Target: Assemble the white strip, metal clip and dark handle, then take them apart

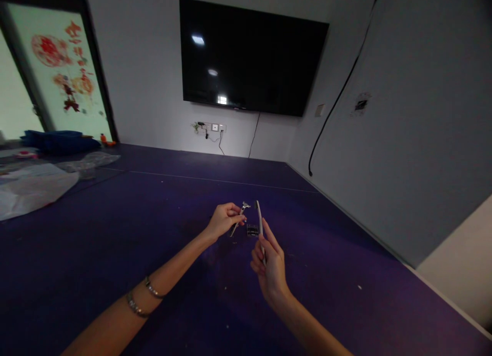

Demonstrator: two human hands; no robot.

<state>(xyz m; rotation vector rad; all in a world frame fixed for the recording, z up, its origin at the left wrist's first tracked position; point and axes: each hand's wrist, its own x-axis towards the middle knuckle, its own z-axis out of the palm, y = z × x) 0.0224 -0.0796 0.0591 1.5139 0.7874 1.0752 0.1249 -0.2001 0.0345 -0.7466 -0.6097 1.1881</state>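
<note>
Head view, frame centre: left hand (pixel 223 220) grips apparent silver metal razor (pixel 243 207); right hand (pixel 272 258) grips slim white toothbrush (pixel 260 218).

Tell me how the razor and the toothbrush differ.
The razor has a silvery head set crosswise; the toothbrush has a narrow head in line with its handle. The razor leans clearly to the right, while the toothbrush looks nearer upright. Both are held head up.
</note>
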